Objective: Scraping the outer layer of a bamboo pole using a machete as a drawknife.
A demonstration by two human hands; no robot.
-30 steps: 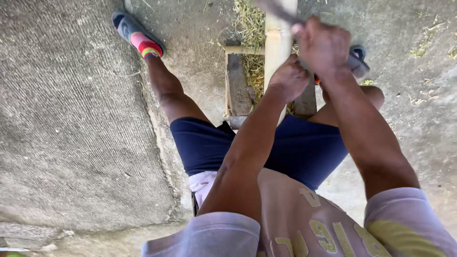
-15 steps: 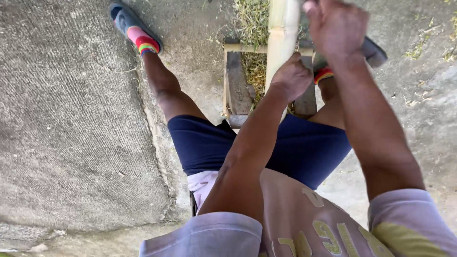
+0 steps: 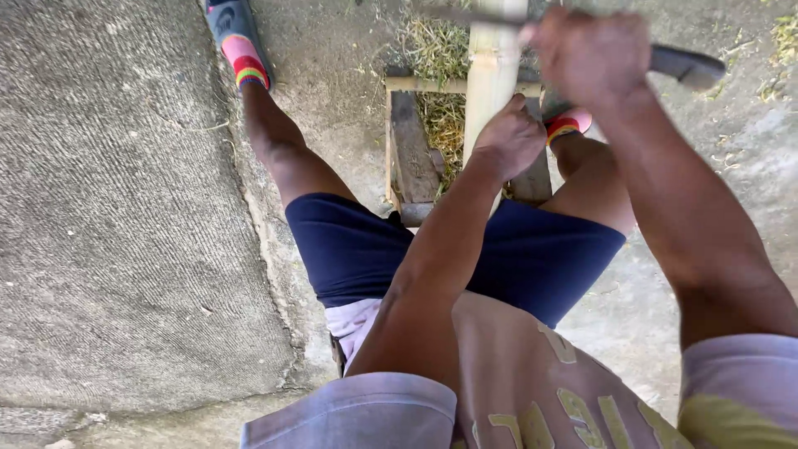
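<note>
Head view: left hand [image 3: 511, 137] wrapped round the pale bamboo pole [image 3: 490, 66], grip closed on it low down, pole running upright away from the lap. Right hand [image 3: 592, 54] above and to the right, fist clenched on a dark handle [image 3: 686, 65] that sticks out past the knuckles; blade end blurred, touching or just off the pole, can't tell. Pole stands over a small wooden frame [image 3: 411, 150] on concrete floor [image 3: 125, 208], dry grass [image 3: 440, 58] behind.
</note>
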